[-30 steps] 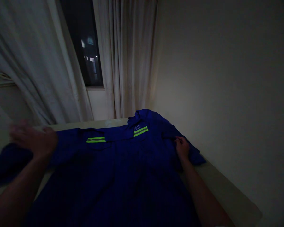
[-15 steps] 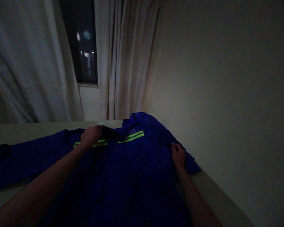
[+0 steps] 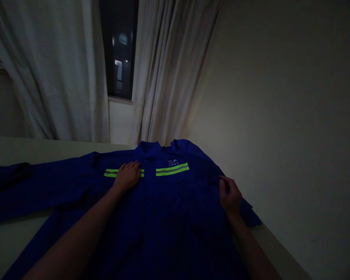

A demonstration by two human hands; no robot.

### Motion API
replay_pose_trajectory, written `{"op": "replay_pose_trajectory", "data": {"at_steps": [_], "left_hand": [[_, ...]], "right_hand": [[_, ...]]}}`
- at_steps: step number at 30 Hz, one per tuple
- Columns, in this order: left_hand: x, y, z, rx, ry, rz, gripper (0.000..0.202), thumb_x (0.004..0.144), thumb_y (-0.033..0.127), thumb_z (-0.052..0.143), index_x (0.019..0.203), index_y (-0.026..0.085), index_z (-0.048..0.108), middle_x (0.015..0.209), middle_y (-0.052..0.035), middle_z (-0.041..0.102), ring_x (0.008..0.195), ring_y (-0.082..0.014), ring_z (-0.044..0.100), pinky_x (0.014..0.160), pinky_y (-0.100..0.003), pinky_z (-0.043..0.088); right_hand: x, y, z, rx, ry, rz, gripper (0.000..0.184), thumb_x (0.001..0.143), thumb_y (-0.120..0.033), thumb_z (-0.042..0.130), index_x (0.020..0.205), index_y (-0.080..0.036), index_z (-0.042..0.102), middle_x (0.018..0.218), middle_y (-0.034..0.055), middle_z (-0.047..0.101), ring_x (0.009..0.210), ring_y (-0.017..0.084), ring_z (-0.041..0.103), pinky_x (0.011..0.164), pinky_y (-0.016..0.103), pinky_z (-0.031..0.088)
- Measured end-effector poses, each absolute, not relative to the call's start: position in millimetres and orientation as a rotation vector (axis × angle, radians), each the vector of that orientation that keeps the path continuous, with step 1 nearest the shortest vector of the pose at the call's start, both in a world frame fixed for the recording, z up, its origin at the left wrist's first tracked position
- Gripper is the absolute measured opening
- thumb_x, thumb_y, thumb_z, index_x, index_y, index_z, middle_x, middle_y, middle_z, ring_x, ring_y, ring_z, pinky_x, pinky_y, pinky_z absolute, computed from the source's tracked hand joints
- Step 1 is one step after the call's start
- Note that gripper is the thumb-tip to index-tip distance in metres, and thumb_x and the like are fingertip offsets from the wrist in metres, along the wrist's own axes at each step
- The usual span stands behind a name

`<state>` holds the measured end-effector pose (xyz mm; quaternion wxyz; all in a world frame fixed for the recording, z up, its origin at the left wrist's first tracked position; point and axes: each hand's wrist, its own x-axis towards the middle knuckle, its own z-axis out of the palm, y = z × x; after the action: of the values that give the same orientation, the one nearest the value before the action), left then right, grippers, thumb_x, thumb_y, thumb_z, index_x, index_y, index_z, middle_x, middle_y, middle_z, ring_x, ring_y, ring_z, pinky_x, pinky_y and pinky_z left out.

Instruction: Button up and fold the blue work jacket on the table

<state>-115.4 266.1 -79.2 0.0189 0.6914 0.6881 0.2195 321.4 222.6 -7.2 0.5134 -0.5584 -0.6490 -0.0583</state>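
A dark blue work jacket [image 3: 166, 210] lies spread out front side up, its collar at the far end. Two yellow-green reflective strips cross its chest, with a small pale print above the right-hand one. Flat on the left-hand strip rests my left hand [image 3: 128, 175], palm down and fingers stretched toward the collar. My right hand [image 3: 231, 194] pinches the cloth at the jacket's right side, near the sleeve. The left sleeve reaches out to the picture's left edge; the right sleeve lies by the wall, partly behind my right hand.
The jacket lies on a pale flat surface [image 3: 26, 147]. A bare wall [image 3: 280, 116] rises along its right side. Behind it hang light curtains [image 3: 70, 77], parted around a dark window [image 3: 119, 58]. The room is dim.
My left hand has let go of the lifted front edge near the collar and now lies flat on the chest. The collar is laid open. My right hand keeps its pinch; the view has turned left.
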Motion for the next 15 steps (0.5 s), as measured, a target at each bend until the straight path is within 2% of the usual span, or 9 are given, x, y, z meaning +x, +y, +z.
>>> {"op": "replay_pose_trajectory", "data": {"at_steps": [4, 6, 8, 12, 15], "left_hand": [[-114.1, 272.3, -78.8, 2.172, 2.148, 0.529, 0.058, 0.102, 0.032, 0.035, 0.157, 0.021, 0.048, 0.164, -0.0115, 0.044, 0.153, -0.0348, 0.038, 0.125, -0.062, 0.022], [-114.2, 273.3, -78.5, 2.184, 2.138, 0.460, 0.059, 0.102, 0.032, 0.033, 0.159, 0.024, 0.044, 0.166, -0.0090, 0.042, 0.154, -0.0342, 0.037, 0.124, -0.063, 0.023], [-114.5, 272.9, -78.5, 2.192, 2.138, 0.409, 0.059, 0.102, 0.033, 0.032, 0.160, 0.025, 0.043, 0.166, -0.0078, 0.041, 0.154, -0.0334, 0.037, 0.124, -0.064, 0.024], [-115.1, 272.3, -79.0, 2.212, 2.167, 0.368, 0.060, 0.103, 0.032, 0.029, 0.161, 0.021, 0.042, 0.165, -0.0085, 0.043, 0.154, -0.0309, 0.038, 0.126, -0.060, 0.024], [-115.2, 272.8, -79.7, 2.227, 2.178, 0.351, 0.060, 0.102, 0.032, 0.031, 0.159, 0.020, 0.044, 0.166, -0.0081, 0.042, 0.153, -0.0315, 0.038, 0.126, -0.059, 0.025]], "right_hand": [[215.6, 231.4, 28.6, -1.180, -2.266, 0.083, 0.039, 0.107, -0.048, 0.046, 0.103, -0.020, 0.072, 0.099, 0.0084, 0.074, 0.086, 0.020, 0.069, 0.080, 0.032, 0.053], [154.3, 252.0, 24.1, -1.230, -2.450, 0.122, 0.040, 0.106, -0.052, 0.052, 0.091, -0.021, 0.072, 0.092, 0.0083, 0.074, 0.086, 0.023, 0.071, 0.076, 0.033, 0.052], [99.0, 276.6, 8.0, -1.350, -2.451, 0.151, 0.038, 0.102, -0.054, 0.059, 0.087, -0.021, 0.072, 0.087, 0.0102, 0.075, 0.082, 0.025, 0.072, 0.070, 0.034, 0.053], [30.5, 312.1, -27.3, -1.734, -2.269, 0.167, 0.053, 0.102, -0.060, 0.055, 0.110, -0.010, 0.073, 0.104, 0.0227, 0.075, 0.094, 0.033, 0.075, 0.072, 0.040, 0.055], [17.9, 319.6, -43.5, -1.723, -2.217, 0.151, 0.049, 0.103, -0.051, 0.056, 0.116, -0.006, 0.071, 0.109, 0.0265, 0.074, 0.098, 0.035, 0.074, 0.078, 0.041, 0.055]]}}
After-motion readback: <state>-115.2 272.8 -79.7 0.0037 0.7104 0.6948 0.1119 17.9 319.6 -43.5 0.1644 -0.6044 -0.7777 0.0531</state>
